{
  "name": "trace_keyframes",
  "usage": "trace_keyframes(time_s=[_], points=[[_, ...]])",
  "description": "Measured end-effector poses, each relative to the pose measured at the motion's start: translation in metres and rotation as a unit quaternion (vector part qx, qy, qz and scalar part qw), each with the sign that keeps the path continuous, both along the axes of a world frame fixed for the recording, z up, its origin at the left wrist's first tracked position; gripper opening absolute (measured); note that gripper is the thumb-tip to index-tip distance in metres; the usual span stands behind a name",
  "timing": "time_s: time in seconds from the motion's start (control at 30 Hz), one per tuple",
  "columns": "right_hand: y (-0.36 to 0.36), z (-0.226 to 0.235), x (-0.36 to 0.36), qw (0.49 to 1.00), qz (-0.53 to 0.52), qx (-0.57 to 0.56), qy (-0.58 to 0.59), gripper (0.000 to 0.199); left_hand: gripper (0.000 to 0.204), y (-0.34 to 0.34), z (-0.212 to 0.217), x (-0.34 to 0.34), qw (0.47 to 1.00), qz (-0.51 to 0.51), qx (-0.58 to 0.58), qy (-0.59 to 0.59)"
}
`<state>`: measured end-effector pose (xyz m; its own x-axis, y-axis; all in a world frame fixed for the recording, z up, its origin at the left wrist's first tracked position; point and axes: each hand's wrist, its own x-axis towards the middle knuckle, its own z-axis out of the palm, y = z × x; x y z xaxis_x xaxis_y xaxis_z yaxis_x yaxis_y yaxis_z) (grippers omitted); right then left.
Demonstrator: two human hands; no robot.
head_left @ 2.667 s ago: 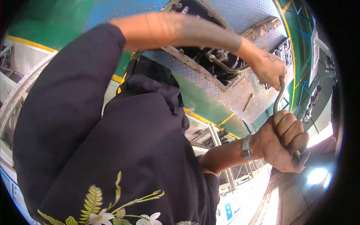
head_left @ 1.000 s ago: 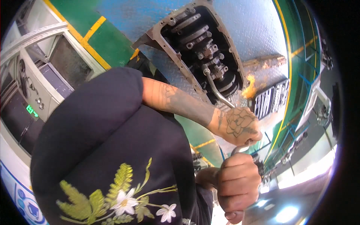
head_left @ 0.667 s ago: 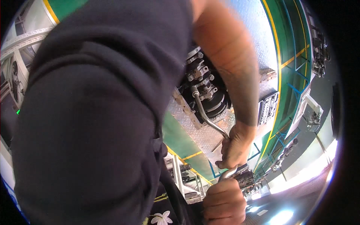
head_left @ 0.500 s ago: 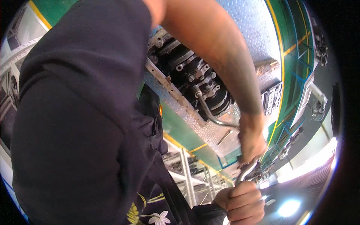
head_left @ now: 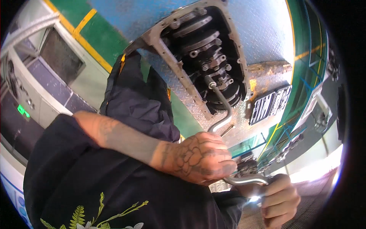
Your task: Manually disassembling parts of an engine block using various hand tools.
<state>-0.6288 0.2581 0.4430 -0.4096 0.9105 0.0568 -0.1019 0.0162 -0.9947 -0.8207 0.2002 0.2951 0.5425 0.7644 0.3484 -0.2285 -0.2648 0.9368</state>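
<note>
A bent steel speed brace runs from the engine block down to my hands. My left hand is closed round its cranked middle, the forearm coming in from the left. On the end of the handle, at lower right, my right hand is wrapped with curled fingers. The brace's socket sits among the bearing caps inside the opened engine block; the fastener under it is hidden. The dark crankshaft shows along the block's inside, with a toothed ring at its near end.
The block lies on a metal tread plate. Beside it are a worn wooden block, a black slotted part and a small thin rod. Green floor with yellow lines surrounds the plate. A white-framed structure stands at left.
My left arm has swung from above the block down to the left, carrying the crank round. My right hand has shifted right and slightly up. More of the block now shows.
</note>
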Motion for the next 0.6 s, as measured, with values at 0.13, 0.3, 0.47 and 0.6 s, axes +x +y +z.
trace_keyframes(time_s=[0.13, 0.3, 0.47, 0.6], points=[[0.003, -0.013, -0.034, 0.995, 0.07, 0.063, 0.037, 0.038, 0.019, -0.043, -0.013, 0.043, 0.991, 0.09, 0.026, -0.096], [-0.062, -0.019, -0.053, 0.985, 0.001, 0.159, 0.065, 0.04, 0.02, -0.062, -0.029, 0.114, 0.935, 0.294, 0.175, -0.098], [-0.093, -0.012, -0.062, 0.99, -0.065, 0.127, -0.01, 0.04, 0.022, -0.033, -0.023, 0.143, 0.983, 0.061, 0.154, -0.073], [-0.089, -0.013, -0.088, 0.988, -0.055, 0.141, -0.01, 0.034, 0.016, -0.027, -0.009, 0.142, 0.912, 0.368, 0.141, -0.113]])
